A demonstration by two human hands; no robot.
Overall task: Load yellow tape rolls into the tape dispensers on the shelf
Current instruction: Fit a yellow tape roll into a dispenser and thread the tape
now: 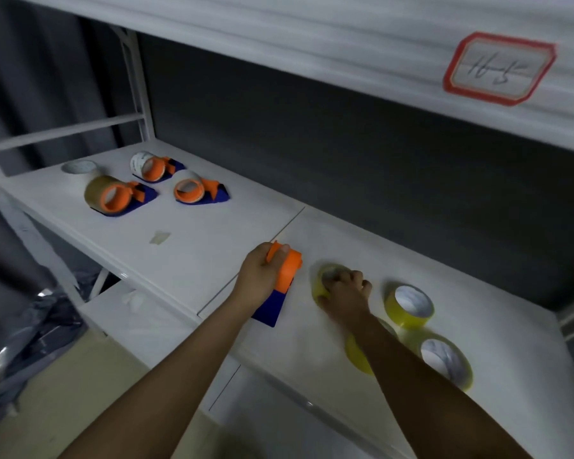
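Observation:
My left hand (262, 276) grips the orange top of an orange and blue tape dispenser (287, 283) that stands on the white shelf (212, 246). Just to its right my right hand (345, 293) grips a yellow tape roll (322, 283) lying on the shelf, fingers curled over its rim. Three more yellow rolls lie nearby: one (410, 304) to the right of my hand, one (444, 361) nearer the front edge, and one (357, 354) partly hidden under my right forearm.
At the shelf's far left stand three orange and blue dispensers (120, 197) (154, 167) (196, 190) with tape rolls in them, and a loose white roll (79, 167). A scrap of tape (159, 237) lies mid-shelf. An upper shelf with a red-framed label (497, 69) overhangs.

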